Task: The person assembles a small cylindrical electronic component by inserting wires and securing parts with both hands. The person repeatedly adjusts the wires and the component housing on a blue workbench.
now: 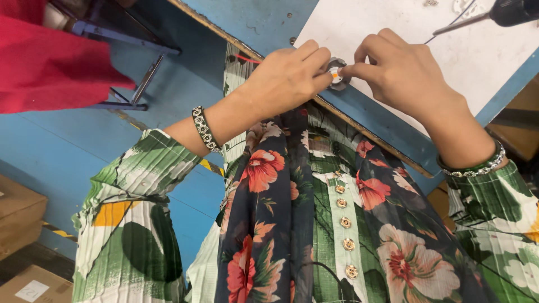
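Observation:
My left hand [286, 76] and my right hand [401, 73] meet at the near edge of a white work board [404, 22]. Together they pinch a small round grey part with a white and orange centre [336, 73]. The left thumb and forefinger grip its left side. From the right, the other hand's fingertips touch it. Both wrists wear beaded bracelets, and green floral sleeves cover my forearms.
The white board lies on a blue table [387, 126] with a wooden edge strip. A black power screwdriver [505, 11] rests at the board's top right. A red cloth [45, 62] hangs at the upper left beside a metal frame. Cardboard boxes [19, 213] stand on the floor at lower left.

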The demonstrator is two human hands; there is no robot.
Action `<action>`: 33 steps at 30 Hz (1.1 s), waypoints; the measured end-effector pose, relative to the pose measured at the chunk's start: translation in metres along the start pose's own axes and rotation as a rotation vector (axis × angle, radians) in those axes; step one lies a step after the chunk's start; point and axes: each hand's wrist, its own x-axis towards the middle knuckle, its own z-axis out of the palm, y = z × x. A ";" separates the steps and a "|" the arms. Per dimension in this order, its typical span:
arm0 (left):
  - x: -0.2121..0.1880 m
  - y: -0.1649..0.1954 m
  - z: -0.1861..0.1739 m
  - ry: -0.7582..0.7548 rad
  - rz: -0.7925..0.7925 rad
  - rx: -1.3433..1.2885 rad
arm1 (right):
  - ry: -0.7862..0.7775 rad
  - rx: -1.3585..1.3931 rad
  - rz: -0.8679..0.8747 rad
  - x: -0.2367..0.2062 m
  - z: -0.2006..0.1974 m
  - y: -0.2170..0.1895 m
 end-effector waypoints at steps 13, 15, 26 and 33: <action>0.015 0.012 0.001 -0.067 -0.065 0.054 | 0.008 -0.146 -0.133 0.009 -0.009 -0.002; 0.017 0.010 0.001 -0.083 -0.059 0.048 | -0.015 -0.147 -0.146 0.010 -0.011 -0.001; 0.022 0.010 0.010 -0.134 -0.144 0.027 | -0.109 -0.211 -0.247 0.025 -0.012 0.003; 0.015 0.007 -0.001 -0.091 -0.062 -0.001 | -0.055 -0.194 -0.251 0.023 -0.015 0.001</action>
